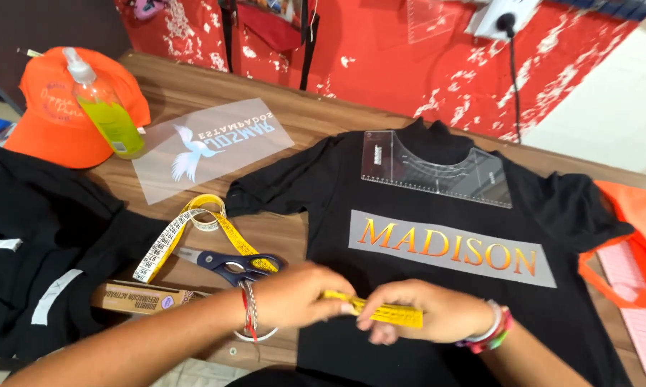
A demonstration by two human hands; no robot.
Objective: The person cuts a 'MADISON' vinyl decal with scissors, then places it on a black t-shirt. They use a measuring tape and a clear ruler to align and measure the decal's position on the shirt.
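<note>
A black T-shirt [437,301] is lying flat on the wooden table [280,236], spreading away from the grip on all sides; it is looking soft and limp, likely to bunch if dragged. Just beyond the grip, a grey transfer strip with orange letters [452,249] is resting on the chest, and farther beyond, at the collar, a clear plastic alignment ruler [437,172] is sitting. Both are looking light and easy to nudge out of place.

The yellow tape measure [380,312] is being stretched between the two hands just above the shirt's lower front. It is thin, floppy and probably slippery, so it is handling best pinched flat at two points and kept taut. The left hand [294,294] is closing thumb and fingers on its near-left stretch; the right hand [423,312] is pinching its end. The rest of the tape is trailing left of the grip, looping over blue-handled scissors [230,265].

Well off to the left, an orange cap [51,122] is carrying a spray bottle of yellow-green liquid [108,115], beside a clear printed film [208,147].

The tape's markings are blurring, the fingertips are hiding part of it, and the shirt's hem is being cut off below.
</note>
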